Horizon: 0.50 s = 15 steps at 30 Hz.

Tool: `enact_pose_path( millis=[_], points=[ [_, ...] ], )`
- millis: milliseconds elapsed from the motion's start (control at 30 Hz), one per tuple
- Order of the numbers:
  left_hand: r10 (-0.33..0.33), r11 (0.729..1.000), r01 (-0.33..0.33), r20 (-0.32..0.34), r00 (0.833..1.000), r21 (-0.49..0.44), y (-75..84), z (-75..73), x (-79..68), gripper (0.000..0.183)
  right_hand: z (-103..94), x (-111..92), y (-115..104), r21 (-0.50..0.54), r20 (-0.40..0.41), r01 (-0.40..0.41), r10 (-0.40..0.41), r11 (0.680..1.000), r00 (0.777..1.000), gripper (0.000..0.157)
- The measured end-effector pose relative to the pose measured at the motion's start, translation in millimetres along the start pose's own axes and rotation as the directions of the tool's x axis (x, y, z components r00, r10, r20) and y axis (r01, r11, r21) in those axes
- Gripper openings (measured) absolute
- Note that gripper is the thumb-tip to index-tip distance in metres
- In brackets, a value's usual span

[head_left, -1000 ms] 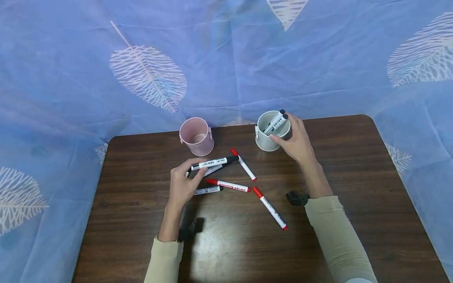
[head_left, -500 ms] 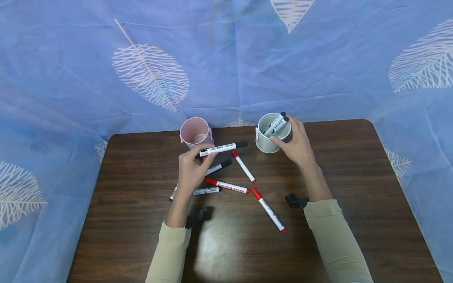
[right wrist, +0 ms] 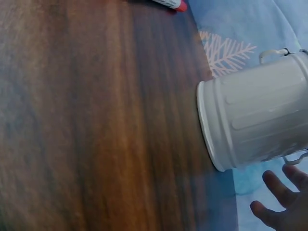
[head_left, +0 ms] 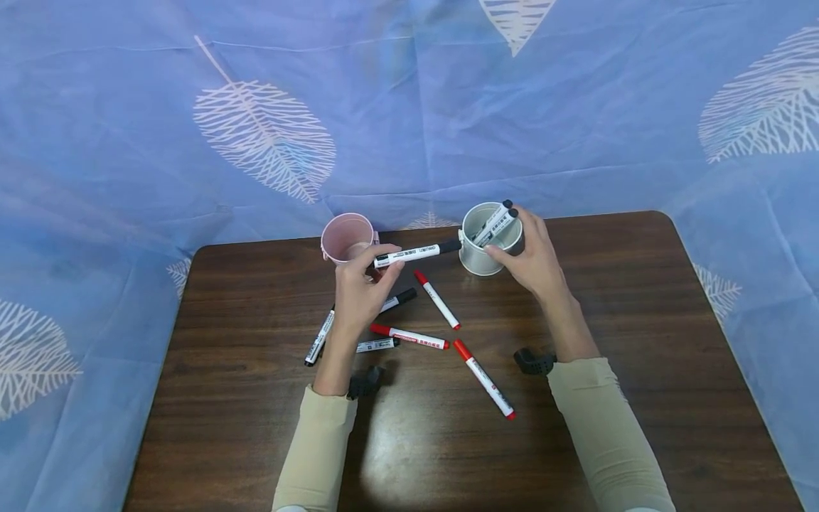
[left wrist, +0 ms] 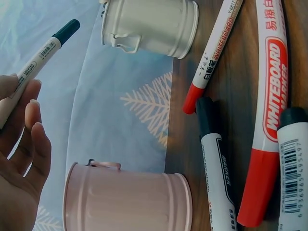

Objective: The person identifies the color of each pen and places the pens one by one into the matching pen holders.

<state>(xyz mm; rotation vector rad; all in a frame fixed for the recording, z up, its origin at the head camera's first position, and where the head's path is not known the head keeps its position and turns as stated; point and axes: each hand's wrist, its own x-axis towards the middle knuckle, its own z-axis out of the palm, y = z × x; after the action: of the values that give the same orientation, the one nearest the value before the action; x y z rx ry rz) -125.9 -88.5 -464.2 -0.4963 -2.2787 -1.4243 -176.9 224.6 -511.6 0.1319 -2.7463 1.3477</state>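
My left hand (head_left: 360, 295) pinches a black-capped whiteboard marker (head_left: 416, 254) between thumb and fingers, in the air in front of the pink bucket (head_left: 347, 236). The black cap points right, close to the white bucket (head_left: 481, 257). In the left wrist view the held marker (left wrist: 36, 65) slants upward. My right hand (head_left: 534, 256) holds the white bucket's right side, thumb at the front and a finger near the rim. Two black-capped markers (head_left: 495, 226) lean inside this bucket. In the right wrist view the other fingers (right wrist: 276, 187) are spread beside its wall (right wrist: 260, 110).
Three red-capped markers (head_left: 484, 379) lie on the dark wooden table (head_left: 243, 427). Several black-capped markers (head_left: 320, 338) lie left of them, partly hidden by my left arm. Behind the table's back edge hangs a blue cloth (head_left: 384, 107) with white leaf prints.
My left hand has lifted the black-capped marker off the pile and carried it up and right, toward the white bucket. My right hand stays at the white bucket.
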Motion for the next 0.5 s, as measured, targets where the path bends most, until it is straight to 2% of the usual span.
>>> enact_pose_path(
  millis=[200,500],
  points=[
    [-0.005,1.000,0.005,0.003,1.000,0.012,-1.1,3.9,3.5,0.021,-0.5,1.5,-0.2,-0.022,0.025,0.002,-0.001,1.000,1.000,0.090],
    [-0.001,1.000,0.000,0.032,1.000,0.028,-1.4,16.4,14.1,0.020,-0.9,-0.2,2.3,-0.025,0.005,0.017,-0.017,1.000,1.000,0.089]
  ],
)
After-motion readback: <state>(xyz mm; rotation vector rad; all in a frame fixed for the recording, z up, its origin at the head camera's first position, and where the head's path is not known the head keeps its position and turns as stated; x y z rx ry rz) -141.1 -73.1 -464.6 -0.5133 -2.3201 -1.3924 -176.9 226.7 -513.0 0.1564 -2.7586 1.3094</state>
